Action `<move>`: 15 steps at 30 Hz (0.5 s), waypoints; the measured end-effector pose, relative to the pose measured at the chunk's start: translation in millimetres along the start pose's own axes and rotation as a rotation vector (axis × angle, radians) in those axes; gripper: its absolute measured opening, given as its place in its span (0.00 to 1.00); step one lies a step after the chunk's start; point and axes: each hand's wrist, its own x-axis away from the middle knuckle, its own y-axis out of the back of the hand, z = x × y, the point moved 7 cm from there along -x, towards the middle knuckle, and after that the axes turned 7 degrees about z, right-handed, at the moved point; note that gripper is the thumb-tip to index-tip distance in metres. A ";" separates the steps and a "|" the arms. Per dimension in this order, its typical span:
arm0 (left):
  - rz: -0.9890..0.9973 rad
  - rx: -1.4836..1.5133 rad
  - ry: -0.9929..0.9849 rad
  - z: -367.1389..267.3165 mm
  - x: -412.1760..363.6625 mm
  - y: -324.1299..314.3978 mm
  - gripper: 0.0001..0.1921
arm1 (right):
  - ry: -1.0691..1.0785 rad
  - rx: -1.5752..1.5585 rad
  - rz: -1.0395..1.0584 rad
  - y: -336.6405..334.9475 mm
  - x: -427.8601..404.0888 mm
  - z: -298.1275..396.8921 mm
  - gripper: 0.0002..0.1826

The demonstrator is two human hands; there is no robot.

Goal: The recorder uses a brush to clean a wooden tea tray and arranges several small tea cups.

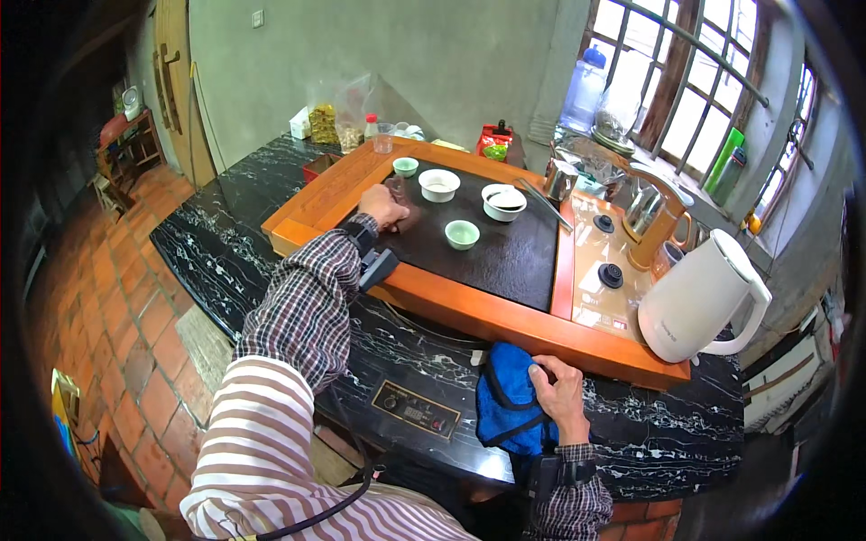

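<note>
My left hand [383, 206] reaches onto the dark stone tea tray [500, 270], at its left side. Its fingers are curled down by a small blurred brownish object [399, 188]; whether they grip it I cannot tell. To the right of this hand are a white bowl [440, 186] and a pale green cup [462, 234], with another green cup [405, 166] behind. A lidded white gaiwan [503, 204] sits farther right, its lid tilted. My right hand [560, 392] holds the edge of a blue cloth [511, 399] with black trim, in front of the tray's wooden frame.
A white electric kettle [703, 297] stands at the tray's right corner, beside a hot-plate panel [595, 297] and a glass kettle [653, 216]. Metal tongs [544, 205] lie on the tray's right edge. A clear cup [383, 140] and a red packet [495, 142] are behind.
</note>
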 end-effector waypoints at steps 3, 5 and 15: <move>-0.133 -0.054 -0.005 27.3 -7.9 16.8 0.17 | 0.014 0.008 0.000 -1.0 -1.4 2.3 0.11; -0.256 -0.100 -0.032 38.9 -8.9 29.5 0.17 | 0.014 0.009 0.005 -2.3 -1.8 2.1 0.11; -0.203 0.240 -0.044 39.5 8.5 81.1 0.09 | -0.014 0.025 0.015 -0.7 -2.1 0.9 0.12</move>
